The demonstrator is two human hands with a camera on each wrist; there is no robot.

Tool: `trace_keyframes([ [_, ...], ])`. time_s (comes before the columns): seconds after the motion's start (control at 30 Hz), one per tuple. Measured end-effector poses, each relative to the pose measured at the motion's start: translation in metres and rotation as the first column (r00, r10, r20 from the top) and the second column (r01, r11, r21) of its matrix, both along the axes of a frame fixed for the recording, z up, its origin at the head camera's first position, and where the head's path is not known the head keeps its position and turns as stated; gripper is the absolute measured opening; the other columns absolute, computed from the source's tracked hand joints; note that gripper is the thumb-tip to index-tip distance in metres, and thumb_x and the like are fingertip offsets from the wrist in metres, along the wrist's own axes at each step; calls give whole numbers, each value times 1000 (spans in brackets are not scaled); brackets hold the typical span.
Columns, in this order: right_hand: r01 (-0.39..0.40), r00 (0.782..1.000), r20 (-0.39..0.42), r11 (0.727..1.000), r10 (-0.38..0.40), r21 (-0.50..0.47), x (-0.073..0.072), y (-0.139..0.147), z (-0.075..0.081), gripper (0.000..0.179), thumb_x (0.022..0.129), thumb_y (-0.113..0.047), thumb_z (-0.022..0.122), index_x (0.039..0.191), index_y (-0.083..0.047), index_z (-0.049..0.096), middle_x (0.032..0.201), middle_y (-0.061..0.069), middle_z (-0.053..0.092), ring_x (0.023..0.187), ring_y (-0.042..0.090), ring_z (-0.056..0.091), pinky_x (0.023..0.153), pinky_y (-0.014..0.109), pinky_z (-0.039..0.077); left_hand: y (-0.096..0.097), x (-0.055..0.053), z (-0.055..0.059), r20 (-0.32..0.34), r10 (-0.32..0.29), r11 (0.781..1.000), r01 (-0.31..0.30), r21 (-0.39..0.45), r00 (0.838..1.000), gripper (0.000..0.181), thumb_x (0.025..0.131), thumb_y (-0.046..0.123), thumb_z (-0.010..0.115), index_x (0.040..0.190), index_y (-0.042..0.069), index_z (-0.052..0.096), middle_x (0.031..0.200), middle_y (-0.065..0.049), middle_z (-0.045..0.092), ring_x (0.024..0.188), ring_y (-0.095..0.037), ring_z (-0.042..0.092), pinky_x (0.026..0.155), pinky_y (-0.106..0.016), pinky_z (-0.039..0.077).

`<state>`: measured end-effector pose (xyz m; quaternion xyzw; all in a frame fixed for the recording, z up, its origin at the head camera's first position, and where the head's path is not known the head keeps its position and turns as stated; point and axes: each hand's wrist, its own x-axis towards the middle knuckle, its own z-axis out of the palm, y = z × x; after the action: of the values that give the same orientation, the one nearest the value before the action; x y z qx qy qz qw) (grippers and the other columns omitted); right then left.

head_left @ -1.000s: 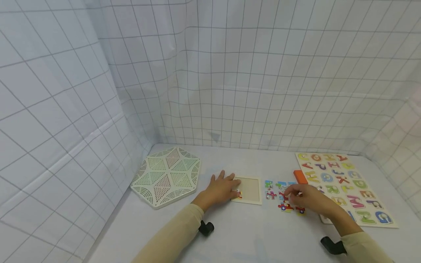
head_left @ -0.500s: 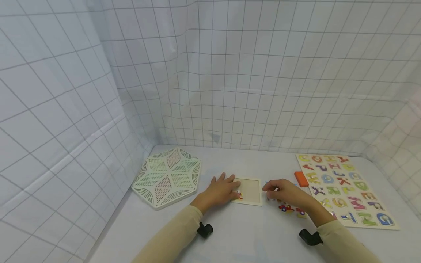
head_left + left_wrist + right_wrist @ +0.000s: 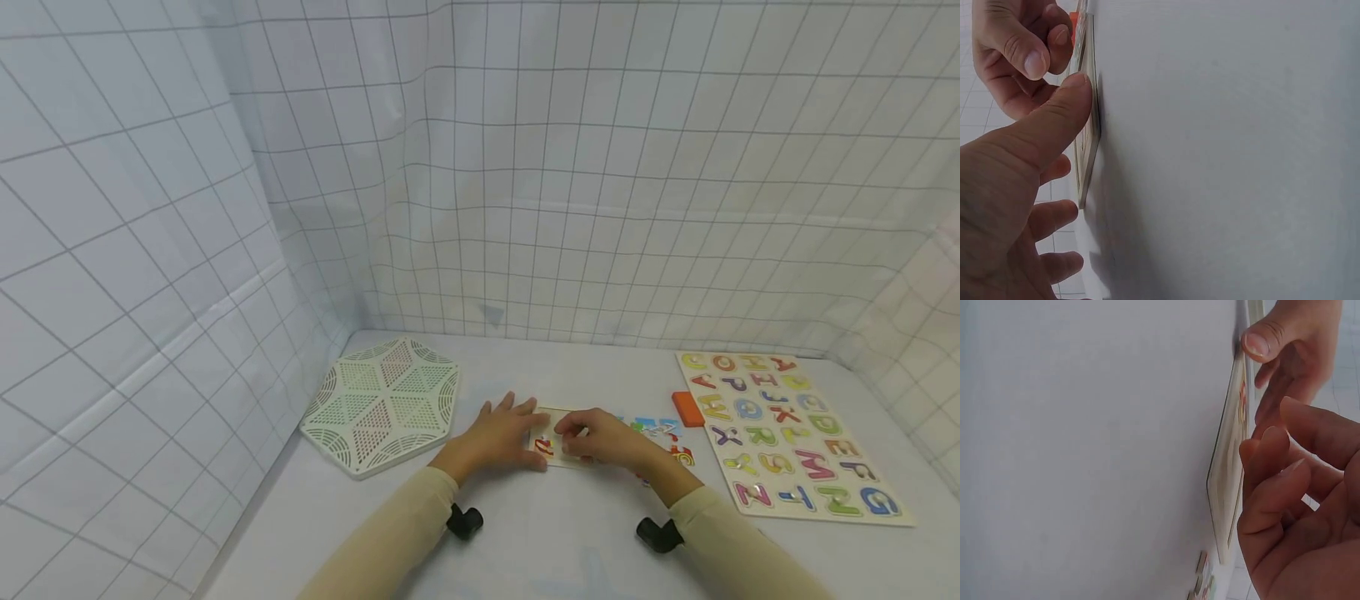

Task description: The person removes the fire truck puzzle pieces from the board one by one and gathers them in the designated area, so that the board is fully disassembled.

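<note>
A shallow square wooden puzzle tray lies flat on the table between both hands. Printed in red and yellow, a jigsaw piece sits in its lower left part. My left hand is spread over the tray's left side, its thumb right at the near edge in the left wrist view. Over the right part of the tray is my right hand, fingers bent with the tips close over it. In the right wrist view its fingers curl beside the tray; I cannot tell whether they pinch a piece. Loose jigsaw pieces lie right of the tray, partly covered by the right forearm.
An alphabet puzzle board with knobbed letters lies at the right. Against its left edge is an orange block. At the left lies a white hexagonal board with hole patterns. A gridded white sheet rises behind the table.
My right hand has moved left from the loose pieces to over the tray, uncovering some pieces on the way. The left hand stays at the tray, its thumb slightly lower.
</note>
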<state>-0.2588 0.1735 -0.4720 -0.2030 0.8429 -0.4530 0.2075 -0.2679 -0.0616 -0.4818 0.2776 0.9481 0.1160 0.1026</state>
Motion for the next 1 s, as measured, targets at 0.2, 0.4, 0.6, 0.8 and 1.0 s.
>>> trace_keyframes([
  [0.2, 37, 999, -33, 999, -37, -3, 2, -17, 0, 37, 84, -6, 69, 121, 1, 66, 104, 9, 63, 77, 16, 53, 59, 25, 43, 2, 0, 1, 18, -4, 1000, 4, 8, 1000, 81, 81, 64, 76, 152, 33, 50, 163, -5, 37, 154, -40, 20, 117, -69, 22],
  [0.4, 66, 997, -41, 998, -66, 19, 3, -25, 0, 29, 81, -4, 71, 109, -1, 69, 104, 10, 66, 82, 18, 56, 57, 27, 44, 5, -1, 6, 40, 1, 1000, -1, 6, 999, 79, 80, 59, 80, 149, 30, 54, 163, -6, 38, 154, -39, 22, 117, -69, 23],
  [0.6, 94, 994, -52, 995, -91, 41, 3, -28, 1, 29, 81, -5, 72, 110, -1, 70, 100, 7, 65, 86, 19, 56, 61, 28, 46, 8, -2, 8, 32, 9, 1000, -8, -14, 999, 74, 79, 58, 81, 144, 31, 59, 162, -6, 39, 154, -39, 22, 116, -69, 23],
  [0.8, 124, 992, -46, 990, -121, 60, 3, -27, 0, 31, 79, -1, 72, 110, -1, 71, 92, 4, 61, 85, 18, 53, 70, 31, 43, 9, -4, 6, 21, 1, 1000, -1, -21, 1000, 76, 78, 58, 82, 145, 31, 58, 162, -6, 40, 154, -39, 24, 117, -67, 24],
  [1.0, 124, 991, -55, 990, -120, 69, 3, -26, -2, 27, 80, 1, 73, 107, -4, 70, 86, 3, 58, 80, 18, 52, 69, 32, 42, 9, -3, 6, 22, 4, 1000, -4, -28, 1000, 78, 79, 58, 82, 147, 31, 56, 162, -5, 40, 154, -39, 23, 118, -66, 23],
])
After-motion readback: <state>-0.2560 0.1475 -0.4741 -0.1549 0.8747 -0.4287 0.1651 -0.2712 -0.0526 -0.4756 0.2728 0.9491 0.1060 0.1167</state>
